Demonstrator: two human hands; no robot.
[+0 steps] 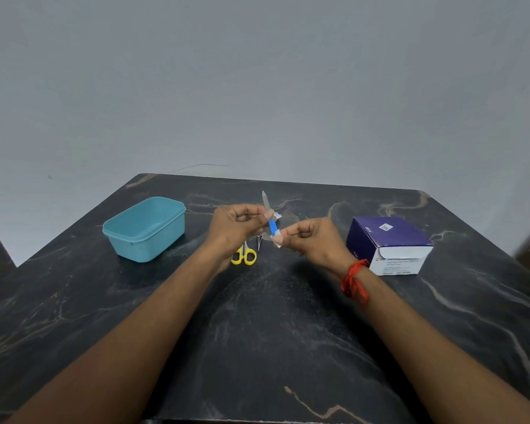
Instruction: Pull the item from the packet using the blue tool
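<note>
Dark marble table [273, 332] against plain grey wall [257, 87].

Soft even indoor light, dim grey cast, faint sheen on the dark tabletop [276, 332], wide-angle bending at edges, slight overall blur

On the white front face of the purple box [389, 240], the letters "BD" can perhaps be made out at the start of the printing; the lines beneath are too blurred to be read. A small white label on its top cannot be read.
</note>
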